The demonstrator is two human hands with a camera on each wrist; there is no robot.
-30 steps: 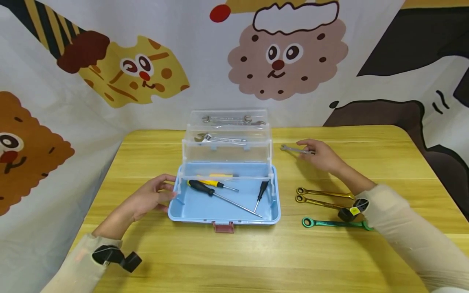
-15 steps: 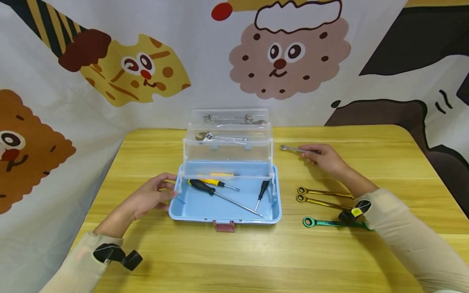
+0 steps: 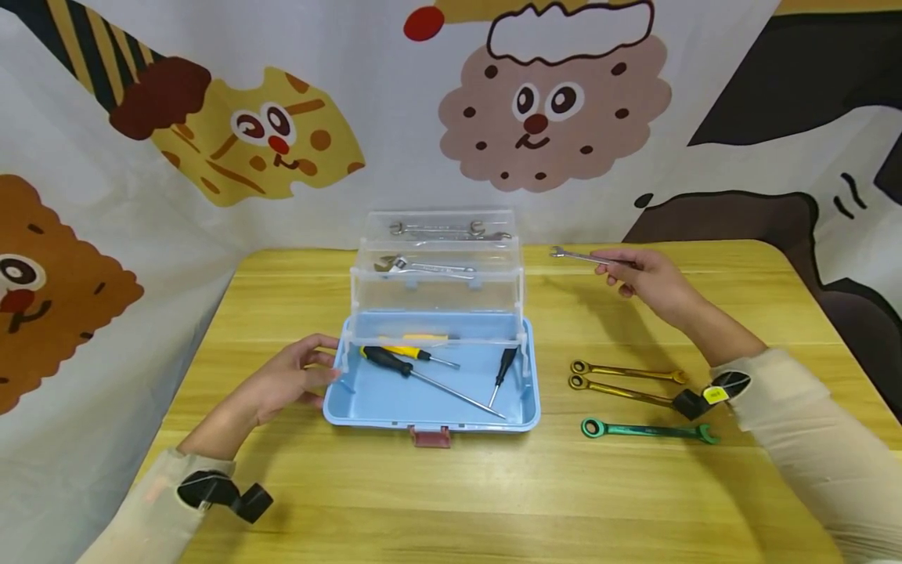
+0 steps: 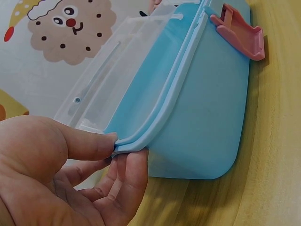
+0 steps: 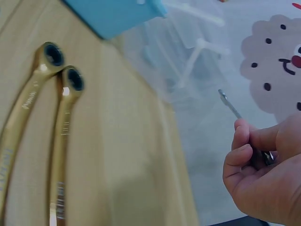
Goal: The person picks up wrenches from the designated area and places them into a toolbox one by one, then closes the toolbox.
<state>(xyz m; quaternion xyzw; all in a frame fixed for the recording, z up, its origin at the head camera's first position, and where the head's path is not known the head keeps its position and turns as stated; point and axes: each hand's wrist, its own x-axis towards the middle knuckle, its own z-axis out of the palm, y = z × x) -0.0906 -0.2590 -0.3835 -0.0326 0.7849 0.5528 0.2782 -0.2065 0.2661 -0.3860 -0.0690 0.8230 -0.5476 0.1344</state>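
A blue toolbox stands open mid-table with clear tiered trays raised behind it. Screwdrivers lie in its base, and silver wrenches rest in the trays. My left hand touches the box's left rim, thumb on top and fingers under the lip. My right hand pinches a thin silver wrench, lifted above the table to the right of the trays.
Two gold ratchet wrenches and a green wrench lie on the wooden table right of the box. A pink latch sits on the box's front. A cartoon-printed cloth hangs behind.
My right hand picked the silver wrench up off the table and raised it up and back. The left hand stayed on the box rim.
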